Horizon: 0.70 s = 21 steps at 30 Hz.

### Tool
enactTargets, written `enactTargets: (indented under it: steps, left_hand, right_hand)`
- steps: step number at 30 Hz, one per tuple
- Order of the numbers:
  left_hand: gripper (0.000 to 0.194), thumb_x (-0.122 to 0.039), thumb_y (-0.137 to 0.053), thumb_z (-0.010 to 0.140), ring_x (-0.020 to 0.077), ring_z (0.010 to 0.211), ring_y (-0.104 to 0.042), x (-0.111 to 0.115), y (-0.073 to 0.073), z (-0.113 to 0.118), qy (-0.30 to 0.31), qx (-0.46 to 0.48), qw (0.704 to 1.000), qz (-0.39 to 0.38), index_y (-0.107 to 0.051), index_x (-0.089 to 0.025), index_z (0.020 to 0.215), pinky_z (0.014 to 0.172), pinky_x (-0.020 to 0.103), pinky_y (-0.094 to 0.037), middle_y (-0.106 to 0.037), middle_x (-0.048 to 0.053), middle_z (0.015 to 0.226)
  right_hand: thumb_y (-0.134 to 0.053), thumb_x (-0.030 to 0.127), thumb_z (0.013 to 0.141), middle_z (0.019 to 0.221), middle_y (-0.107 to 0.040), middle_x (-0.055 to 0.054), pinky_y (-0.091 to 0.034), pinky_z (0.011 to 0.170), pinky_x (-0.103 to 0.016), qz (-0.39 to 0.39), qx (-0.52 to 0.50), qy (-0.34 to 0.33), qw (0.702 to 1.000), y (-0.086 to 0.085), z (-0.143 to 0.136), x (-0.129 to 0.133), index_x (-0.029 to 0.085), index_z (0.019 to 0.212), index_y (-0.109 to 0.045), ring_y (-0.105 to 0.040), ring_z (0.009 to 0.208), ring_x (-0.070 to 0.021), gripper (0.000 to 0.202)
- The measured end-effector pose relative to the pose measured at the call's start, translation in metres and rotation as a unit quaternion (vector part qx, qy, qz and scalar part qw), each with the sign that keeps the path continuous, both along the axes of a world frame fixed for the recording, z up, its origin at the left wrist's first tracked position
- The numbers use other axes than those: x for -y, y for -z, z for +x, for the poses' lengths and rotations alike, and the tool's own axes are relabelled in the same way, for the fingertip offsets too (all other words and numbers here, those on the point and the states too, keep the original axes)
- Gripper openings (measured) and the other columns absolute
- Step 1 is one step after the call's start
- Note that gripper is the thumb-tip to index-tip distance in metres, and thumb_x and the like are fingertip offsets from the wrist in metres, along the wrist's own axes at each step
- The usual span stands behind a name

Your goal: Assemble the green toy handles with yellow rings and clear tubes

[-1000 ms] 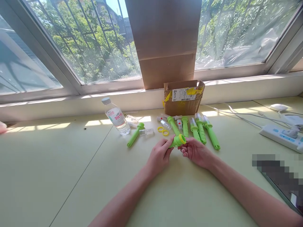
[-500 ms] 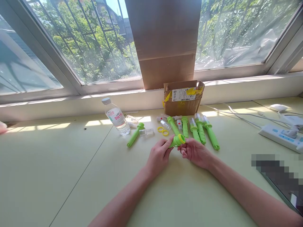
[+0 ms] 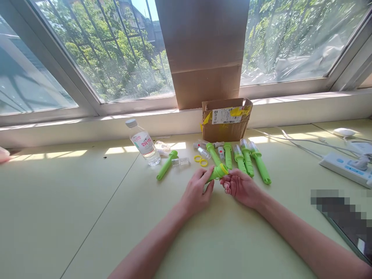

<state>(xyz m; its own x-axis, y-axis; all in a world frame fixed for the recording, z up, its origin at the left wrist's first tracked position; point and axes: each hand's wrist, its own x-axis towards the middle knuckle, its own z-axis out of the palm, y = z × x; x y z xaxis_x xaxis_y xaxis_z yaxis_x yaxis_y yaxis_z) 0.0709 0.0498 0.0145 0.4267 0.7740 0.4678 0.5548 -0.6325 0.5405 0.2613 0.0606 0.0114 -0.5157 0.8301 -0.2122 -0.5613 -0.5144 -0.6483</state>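
A green plastic tube (image 3: 216, 173) with a yellow ring (image 3: 223, 169) round its wide end is gripped by my left hand (image 3: 198, 190). Fingers of my right hand (image 3: 240, 188) are curled and pinched at the ringed end; what they hold there is too small to tell. Behind the hands lie several green handles, some with clear caps, such as one green handle (image 3: 262, 168) on the right. Two loose yellow rings (image 3: 200, 160) rest beside clear cylinders (image 3: 203, 152). Another green handle (image 3: 166, 166) lies left of a clear piece (image 3: 180, 162).
A water bottle (image 3: 145, 147) stands at the left of the parts. An open cardboard box (image 3: 225, 130) is by the window sill. To the right are a white power strip (image 3: 345, 168), cables and a dark, partly pixelated device (image 3: 345, 224). Part of a hand (image 3: 3, 155) shows at the far left edge.
The view has shifted slightly. The green tube's ringed end has turned a little between my hands, and my left thumb has moved slightly to the right.
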Motion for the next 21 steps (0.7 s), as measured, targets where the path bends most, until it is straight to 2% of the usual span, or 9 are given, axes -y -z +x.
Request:
enactTargets:
  steps: [4,8,11,21]
  left_hand:
    - [0.042,-0.027,-0.037,0.093,0.0205,0.099,-0.054,-0.0005,-0.0022,0.0005,-0.020,-0.003,1.000,-0.017,-0.039,-0.018,0.135,0.085,0.034,-0.046,-0.056,0.011,0.106]
    - [0.031,-0.029,-0.037,0.094,0.0190,0.093,-0.056,-0.0017,-0.0023,0.0003,-0.021,-0.004,0.999,-0.040,-0.050,-0.018,0.120,0.080,0.032,-0.046,-0.060,0.008,0.101]
    - [0.025,-0.029,-0.040,0.093,0.0170,0.088,-0.058,-0.0017,-0.0015,-0.0002,-0.023,0.021,0.999,-0.043,-0.052,-0.019,0.113,0.077,0.029,-0.046,-0.063,0.006,0.098]
    - [0.019,-0.025,-0.046,0.091,0.0152,0.086,-0.058,0.0003,0.0026,-0.0006,-0.030,0.045,0.998,-0.019,-0.052,-0.019,0.108,0.076,0.026,-0.046,-0.063,0.004,0.096]
  right_hand:
    - [-0.051,0.026,0.083,0.071,-0.068,-0.005,-0.051,0.056,-0.022,0.012,0.002,-0.003,1.000,0.0011,0.0011,-0.0007,0.014,0.083,-0.064,-0.060,0.055,-0.0107,0.018]
    - [-0.051,0.027,0.083,0.071,-0.068,-0.005,-0.050,0.057,-0.023,0.024,0.009,-0.005,1.000,0.0020,0.0016,-0.0005,0.015,0.084,-0.064,-0.059,0.056,-0.0111,0.017]
    - [-0.052,0.028,0.084,0.072,-0.067,-0.004,-0.050,0.058,-0.024,0.027,0.008,-0.012,1.000,0.0018,0.0019,0.0000,0.015,0.083,-0.064,-0.059,0.058,-0.0114,0.018]
    - [-0.049,0.028,0.087,0.072,-0.065,-0.003,-0.050,0.059,-0.026,0.046,-0.012,-0.040,0.998,-0.0005,0.0025,0.0008,0.014,0.085,-0.064,-0.060,0.061,-0.0126,0.021]
